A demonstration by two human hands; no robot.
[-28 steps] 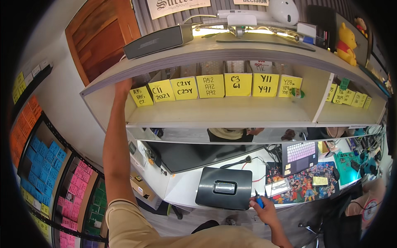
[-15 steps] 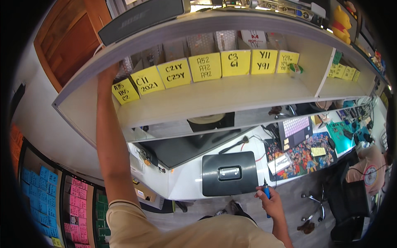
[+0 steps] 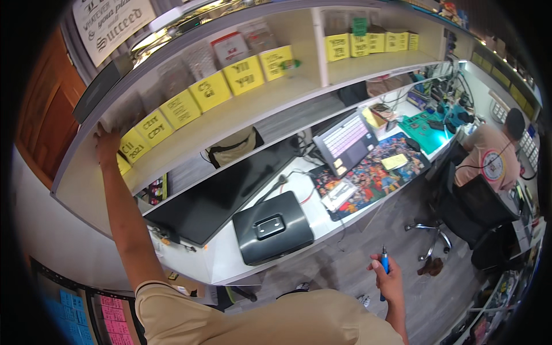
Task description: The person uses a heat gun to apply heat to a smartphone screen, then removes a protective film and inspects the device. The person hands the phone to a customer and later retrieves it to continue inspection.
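Note:
High on the left, my left hand [image 3: 107,144] reaches into the shelf, at the end of a row of yellow-labelled bins [image 3: 179,109]. Its fingers look apart, with nothing visible between them, and they are beside the leftmost bin, whose label is partly covered. Low on the right, my right hand [image 3: 390,280] is closed around a blue-handled screwdriver [image 3: 384,262], tip upward, held in front of the desk over the grey floor.
On the white desk [image 3: 221,261] lie a black case [image 3: 273,227], a dark monitor [image 3: 221,198], a laptop [image 3: 347,141] and a colourful mat [image 3: 374,178]. A seated person [image 3: 486,155] works at the right, in a black chair [image 3: 480,201].
The view has turned right, so the shelf, desk and co-worker sit further left. My left hand, mostly hidden by the shelf top before, now shows at the bins. The screwdriver stays in my right hand.

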